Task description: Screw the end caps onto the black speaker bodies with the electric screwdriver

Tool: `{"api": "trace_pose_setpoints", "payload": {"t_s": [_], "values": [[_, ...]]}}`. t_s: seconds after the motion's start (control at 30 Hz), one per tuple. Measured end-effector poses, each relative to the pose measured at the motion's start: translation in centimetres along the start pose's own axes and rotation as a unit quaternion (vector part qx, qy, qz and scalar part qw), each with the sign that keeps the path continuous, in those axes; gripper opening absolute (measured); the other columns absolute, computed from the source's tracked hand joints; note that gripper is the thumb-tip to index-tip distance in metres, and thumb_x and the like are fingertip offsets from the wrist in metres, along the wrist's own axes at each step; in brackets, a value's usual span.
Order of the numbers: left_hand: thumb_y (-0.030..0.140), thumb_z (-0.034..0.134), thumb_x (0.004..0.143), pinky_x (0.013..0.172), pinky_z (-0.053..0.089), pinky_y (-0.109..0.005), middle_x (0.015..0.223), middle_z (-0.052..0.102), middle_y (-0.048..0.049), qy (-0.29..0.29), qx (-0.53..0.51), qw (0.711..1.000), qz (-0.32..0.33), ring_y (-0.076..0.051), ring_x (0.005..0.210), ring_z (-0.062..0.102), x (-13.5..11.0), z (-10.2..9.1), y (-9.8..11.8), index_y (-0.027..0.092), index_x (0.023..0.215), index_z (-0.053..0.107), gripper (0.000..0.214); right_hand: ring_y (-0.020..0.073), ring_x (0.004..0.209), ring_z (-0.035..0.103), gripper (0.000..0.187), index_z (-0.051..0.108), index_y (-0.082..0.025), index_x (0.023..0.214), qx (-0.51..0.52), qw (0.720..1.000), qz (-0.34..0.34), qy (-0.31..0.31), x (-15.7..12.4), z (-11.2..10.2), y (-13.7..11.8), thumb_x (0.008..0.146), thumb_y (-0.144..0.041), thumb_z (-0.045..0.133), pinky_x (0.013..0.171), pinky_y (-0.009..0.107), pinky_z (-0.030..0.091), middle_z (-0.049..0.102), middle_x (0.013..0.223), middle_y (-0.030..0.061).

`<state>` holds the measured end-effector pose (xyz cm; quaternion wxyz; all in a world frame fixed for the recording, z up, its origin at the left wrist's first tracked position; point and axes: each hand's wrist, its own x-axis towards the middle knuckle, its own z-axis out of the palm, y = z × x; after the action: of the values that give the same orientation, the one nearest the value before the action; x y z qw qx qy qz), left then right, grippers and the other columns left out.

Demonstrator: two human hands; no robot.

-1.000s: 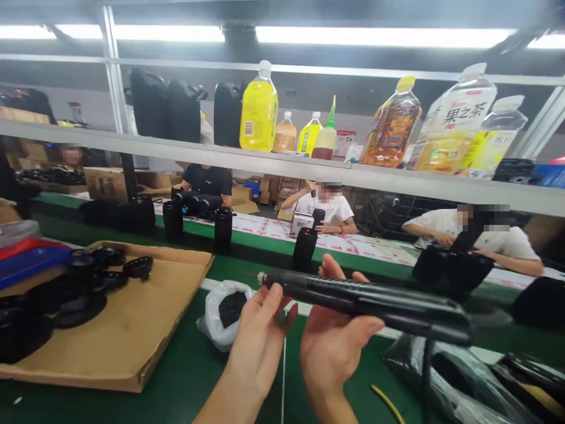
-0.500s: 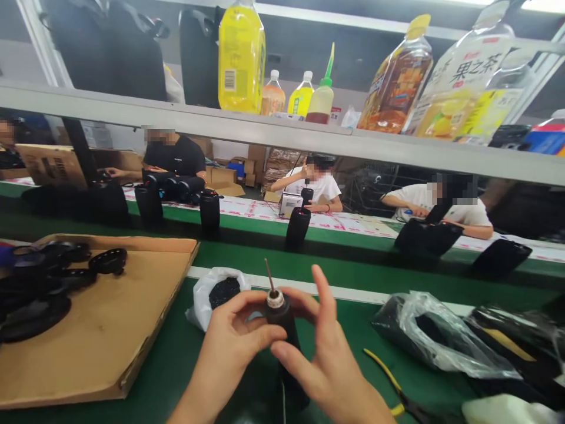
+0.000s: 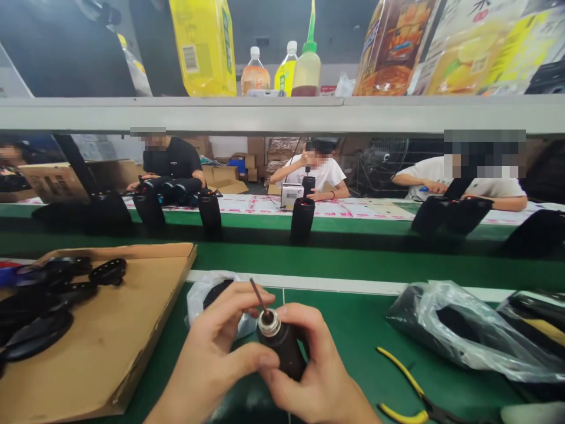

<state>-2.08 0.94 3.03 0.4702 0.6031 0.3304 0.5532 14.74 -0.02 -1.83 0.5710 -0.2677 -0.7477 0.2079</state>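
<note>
I grip the black electric screwdriver [image 3: 282, 347] bit-up at six o'clock with my right hand [image 3: 318, 377]; my left hand [image 3: 212, 359] pinches its silver chuck [image 3: 268, 323]. Yellow-handled pliers [image 3: 406, 394] lie at four o'clock.

Screwdriver [image 3: 282, 347] body hidden behind hands; pliers [image 3: 408, 388] cut off by bottom edge.

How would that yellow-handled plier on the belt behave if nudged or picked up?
The yellow-handled pliers lie flat on the green belt, so they would probably slide rather than roll. The thin curved handles look rigid, likely metal under a coating that should grip well. The handles are spread, so they may swing at the joint when lifted by one handle.
</note>
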Motion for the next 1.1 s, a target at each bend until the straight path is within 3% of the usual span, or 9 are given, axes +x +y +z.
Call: {"api": "trace_pose_setpoints", "payload": {"t_s": [0.1, 0.2, 0.47, 0.63, 0.77, 0.97, 1.03, 1.1], "values": [[0.031, 0.084, 0.068, 0.079, 0.054, -0.02, 0.097, 0.068, -0.0034, -0.054, -0.029, 0.998, -0.003, -0.018, 0.09, 0.065, 0.3, 0.3, 0.8, 0.026, 0.095, 0.078, 0.028, 0.0023, 0.103, 0.053, 0.048, 0.042, -0.026, 0.128, -0.008, 1.0, -0.012, 0.008, 0.1, 0.1, -0.2, 0.086, -0.016, 0.063, 0.097, 0.006, 0.042, 0.05, 0.112, -0.0024], [0.027, 0.081, 0.073, 0.081, 0.054, -0.02, 0.097, 0.068, -0.0029, -0.061, -0.03, 0.998, -0.003, -0.017, 0.092, 0.065, 0.2, 0.5, 1.1, 0.027, 0.092, 0.078, 0.019, 0.0017, 0.104, 0.053, 0.049, 0.042, -0.025, 0.129, -0.007, 0.999, -0.025, 0.021, 0.4, 0.3, -0.2, 0.085, -0.015, 0.063, 0.098, 0.004, 0.04, 0.05, 0.114, -0.0022], [0.029, 0.07, 0.085, 0.083, 0.053, -0.019, 0.095, 0.069, -0.0034, 0.026, -0.029, 0.999, 0.015, -0.016, 0.094, 0.064, 0.4, 0.8, 1.5, 0.023, 0.093, 0.077, 0.012, -0.0041, 0.113, 0.048, 0.065, 0.042, -0.029, 0.138, 0.001, 0.998, -0.065, 0.022, 1.7, 0.4, -1.3, 0.079, -0.004, 0.059, 0.106, -0.005, 0.029, 0.047, 0.124, -0.0072], [0.031, 0.072, 0.083, 0.083, 0.053, -0.017, 0.093, 0.071, -0.0013, 0.05, -0.069, 0.996, -0.008, -0.013, 0.091, 0.065, 0.4, 1.0, 1.7, 0.023, 0.092, 0.077, 0.013, -0.0008, 0.115, 0.048, 0.055, 0.043, -0.026, 0.136, -0.019, 0.999, -0.044, 0.019, 1.3, 1.0, -0.6, 0.085, -0.012, 0.06, 0.107, -0.001, 0.032, 0.047, 0.124, -0.0037], [0.032, 0.08, 0.075, 0.083, 0.054, -0.016, 0.09, 0.076, -0.0008, 0.064, -0.112, 0.989, -0.066, -0.013, 0.09, 0.069, 0.0, 0.8, 1.4, 0.026, 0.097, 0.077, 0.024, -0.0024, 0.102, 0.053, 0.046, 0.044, -0.024, 0.129, -0.007, 1.0, -0.02, 0.016, 1.1, 1.6, -0.7, 0.087, -0.016, 0.059, 0.095, -0.002, 0.039, 0.05, 0.117, -0.0035], [0.026, 0.085, 0.068, 0.071, 0.057, -0.016, 0.08, 0.077, -0.0025, 0.164, -0.081, 0.982, -0.048, -0.013, 0.074, 0.071, 0.2, 0.9, 0.9, 0.02, 0.088, 0.078, 0.023, -0.0037, 0.086, 0.053, 0.036, 0.047, -0.022, 0.12, 0.014, 1.0, -0.005, 0.01, 1.8, 2.4, -0.8, 0.087, -0.017, 0.06, 0.082, -0.004, 0.04, 0.053, 0.103, -0.0048], [0.026, 0.086, 0.065, 0.065, 0.057, -0.017, 0.074, 0.076, -0.0026, 0.202, -0.11, 0.973, -0.01, -0.012, 0.067, 0.069, 1.2, 0.4, 1.7, 0.017, 0.083, 0.078, 0.022, -0.0023, 0.083, 0.054, 0.035, 0.047, -0.022, 0.12, 0.004, 1.0, -0.001, 0.012, 1.8, 2.4, -0.7, 0.087, -0.018, 0.059, 0.078, -0.002, 0.042, 0.054, 0.101, -0.0042], [0.026, 0.086, 0.065, 0.066, 0.057, -0.017, 0.07, 0.074, 0.0007, 0.256, -0.143, 0.953, 0.071, -0.01, 0.064, 0.068, 2.7, -0.8, 3.2, 0.018, 0.08, 0.076, 0.019, -0.0006, 0.086, 0.055, 0.038, 0.049, -0.024, 0.12, -0.021, 1.0, 0.004, 0.022, 1.5, 2.5, -0.9, 0.085, -0.017, 0.06, 0.08, 0.0, 0.043, 0.054, 0.101, -0.0053]]}}
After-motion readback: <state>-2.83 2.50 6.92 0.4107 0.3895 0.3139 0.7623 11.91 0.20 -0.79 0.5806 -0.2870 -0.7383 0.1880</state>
